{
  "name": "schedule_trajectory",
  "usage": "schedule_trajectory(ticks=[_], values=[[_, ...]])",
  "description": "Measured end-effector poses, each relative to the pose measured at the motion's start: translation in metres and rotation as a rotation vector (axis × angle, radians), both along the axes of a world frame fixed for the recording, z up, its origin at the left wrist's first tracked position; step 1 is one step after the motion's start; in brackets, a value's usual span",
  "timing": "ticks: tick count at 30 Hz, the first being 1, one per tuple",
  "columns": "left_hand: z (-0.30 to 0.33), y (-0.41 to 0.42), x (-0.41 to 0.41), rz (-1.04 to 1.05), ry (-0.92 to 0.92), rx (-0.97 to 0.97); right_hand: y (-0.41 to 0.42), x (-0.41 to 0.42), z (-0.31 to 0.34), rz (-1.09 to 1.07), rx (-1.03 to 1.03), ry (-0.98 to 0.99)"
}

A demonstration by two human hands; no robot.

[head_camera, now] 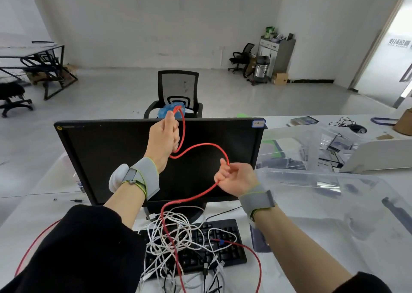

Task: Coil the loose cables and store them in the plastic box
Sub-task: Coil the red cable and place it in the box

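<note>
My left hand (pixel 164 136) is raised in front of the monitor and grips one end of a red cable (pixel 201 146), with a small loop standing above its fingers. From there the red cable arcs to my right hand (pixel 234 178), which pinches it lower down. Below that hand the cable drops into a tangle of white cables (pixel 176 234) and a few black ones lying on the keyboard (pixel 225 248). The clear plastic box (pixel 334 203) stands on the table to the right of my right hand.
A black monitor (pixel 111 154) stands right behind my hands. Clear plastic bags and small boxes (pixel 312 150) crowd the table's far right, with a white stand (pixel 383 156). A black office chair (pixel 178 92) sits beyond the monitor. A phone (pixel 259 239) lies beside the keyboard.
</note>
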State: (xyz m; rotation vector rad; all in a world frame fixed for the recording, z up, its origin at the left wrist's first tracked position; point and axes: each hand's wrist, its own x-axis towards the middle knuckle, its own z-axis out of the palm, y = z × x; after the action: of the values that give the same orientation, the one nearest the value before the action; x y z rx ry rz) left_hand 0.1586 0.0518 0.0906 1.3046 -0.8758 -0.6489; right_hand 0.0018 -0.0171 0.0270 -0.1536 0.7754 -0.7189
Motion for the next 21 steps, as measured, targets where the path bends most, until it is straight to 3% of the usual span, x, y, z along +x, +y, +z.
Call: schedule_trajectory(ticks=[4,9,16,21], values=[[-0.011,0.001,-0.003,-0.059,-0.092,0.086,-0.003,-0.003,0.015,-0.006,-0.174,-0.168],[-0.022,0.001,-0.014,-0.122,-0.317,0.233,0.010,-0.003,0.019,0.323,-0.644,0.075],[-0.017,0.005,-0.011,-0.215,0.052,0.286,0.033,0.011,0.027,0.452,-1.016,0.271],[-0.010,0.006,-0.003,-0.221,0.055,0.272,0.044,0.016,0.031,0.511,-1.131,0.388]])
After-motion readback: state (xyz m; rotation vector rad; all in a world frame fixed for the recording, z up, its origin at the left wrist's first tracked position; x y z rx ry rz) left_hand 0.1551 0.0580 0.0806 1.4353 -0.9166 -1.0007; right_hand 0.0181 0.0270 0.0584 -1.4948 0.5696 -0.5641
